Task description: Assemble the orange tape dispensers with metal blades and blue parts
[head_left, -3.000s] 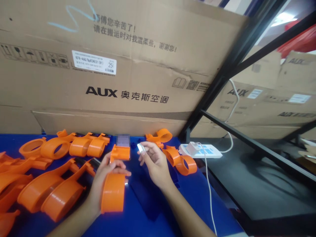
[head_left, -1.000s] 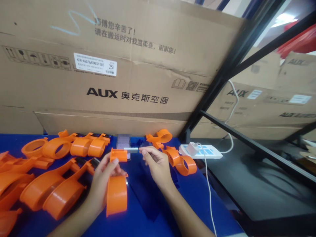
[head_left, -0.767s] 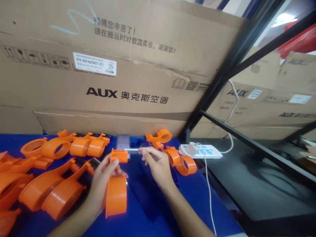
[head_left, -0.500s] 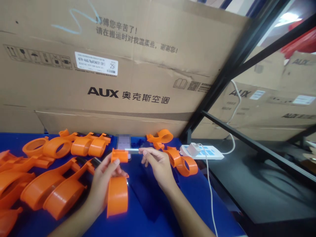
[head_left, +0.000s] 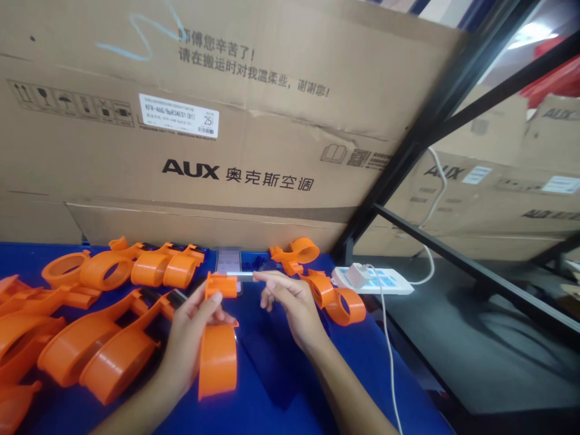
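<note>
My left hand (head_left: 199,317) is closed around an orange plastic tape dispenser (head_left: 217,365), its wide ring hanging below my fingers and its narrow upper end facing right. A thin pale serrated blade (head_left: 241,275) runs level from that upper end, partly over the orange plastic. At the blade's right end are the fingertips of my right hand (head_left: 290,302), the index finger reaching to it and the other fingers curled. How the thumb meets the blade is hard to make out.
More orange dispensers (head_left: 120,362), some with black parts, lie on the blue tabletop (head_left: 344,386) at left. Several orange pieces (head_left: 347,306) lie right of my hands. Behind are a phone (head_left: 228,260), a white power strip (head_left: 376,280) with cable, a large carton (head_left: 254,133) and a black frame (head_left: 408,142).
The grip of my right fingers on the blade's end has shifted slightly, with the index finger straighter. The dispenser stays in my left hand; the view has moved a little.
</note>
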The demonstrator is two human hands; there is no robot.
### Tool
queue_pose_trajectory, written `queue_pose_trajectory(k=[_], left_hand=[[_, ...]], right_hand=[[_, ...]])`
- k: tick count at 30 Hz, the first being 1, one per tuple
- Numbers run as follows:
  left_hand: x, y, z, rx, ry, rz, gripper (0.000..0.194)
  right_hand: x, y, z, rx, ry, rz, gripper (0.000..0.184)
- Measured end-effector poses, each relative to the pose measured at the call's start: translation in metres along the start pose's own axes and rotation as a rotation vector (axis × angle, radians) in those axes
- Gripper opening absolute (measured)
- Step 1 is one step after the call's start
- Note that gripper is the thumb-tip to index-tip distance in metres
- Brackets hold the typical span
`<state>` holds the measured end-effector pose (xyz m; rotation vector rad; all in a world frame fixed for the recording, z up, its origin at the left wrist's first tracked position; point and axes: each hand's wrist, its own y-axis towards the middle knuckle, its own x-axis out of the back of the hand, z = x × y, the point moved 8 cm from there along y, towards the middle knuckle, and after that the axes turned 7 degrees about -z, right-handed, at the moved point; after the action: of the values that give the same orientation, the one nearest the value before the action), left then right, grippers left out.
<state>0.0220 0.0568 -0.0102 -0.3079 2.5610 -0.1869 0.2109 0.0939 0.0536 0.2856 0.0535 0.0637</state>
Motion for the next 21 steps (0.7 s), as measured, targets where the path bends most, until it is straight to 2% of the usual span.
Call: queue_pose_trajectory(k=[4, 10, 15, 21], left_hand=[[0.0011, 0.0012, -0.0006, -0.024, 0.031, 0.005, 0.029], [0.0050, 0.0039, -0.0008, -0.048, 0.061, -0.014, 0.030], [0.0028, 0.0025, -0.0016, -0.026, 0.043, -0.020, 0.028], [0.0039, 0.0065, 0.0005, -0.008, 0.020, -0.027, 0.043]], right_hand=[[-0.0018, -0.0004, 0.0001, 0.004, 0.001, 0.035, 0.028], [-0.0061, 0.0008, 0.0036, 0.045, 0.043, 0.126, 0.028], [-0.0041, 0.0028, 0.0014, 0.028, 0.072, 0.173, 0.031], [-0.0101, 0.0003, -0.0025, 0.009, 0.028, 0.261, 0.036]])
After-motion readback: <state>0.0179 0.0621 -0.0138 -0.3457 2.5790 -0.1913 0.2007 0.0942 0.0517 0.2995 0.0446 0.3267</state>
